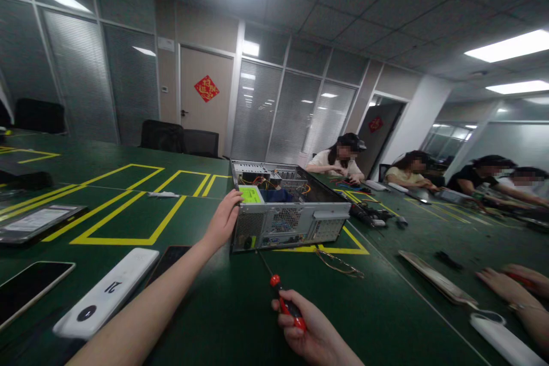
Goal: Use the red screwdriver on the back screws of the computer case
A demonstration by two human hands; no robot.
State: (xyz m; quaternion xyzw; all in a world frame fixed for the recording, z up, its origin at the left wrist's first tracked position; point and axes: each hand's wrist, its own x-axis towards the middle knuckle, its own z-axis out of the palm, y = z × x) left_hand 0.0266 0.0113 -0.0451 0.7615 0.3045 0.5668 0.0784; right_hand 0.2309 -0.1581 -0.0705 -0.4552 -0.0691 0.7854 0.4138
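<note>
On the table stands an opened computer case (pixel 300 222), its rear panel towards me and its top uncovered, with wires and a box with a bright green label (pixel 250 194) inside. My left hand (pixel 223 222) grips the case's near left corner, fingers over the top edge beside the green label. In my right hand (pixel 306 320) is a red and black screwdriver (pixel 288 304). Its thin shaft points up and away, the tip close to the bottom edge of the rear panel; whether it touches I cannot tell.
A white device marked 21 (pixel 109 291), a phone (pixel 32 291) and a hard drive (pixel 36 223) lie left. Loose wires (pixel 338 263) lie before the case. Another person's hands (pixel 510 286) rest at right, near a white device (pixel 506 334). Several people sit farther along the green table (pixel 206 320).
</note>
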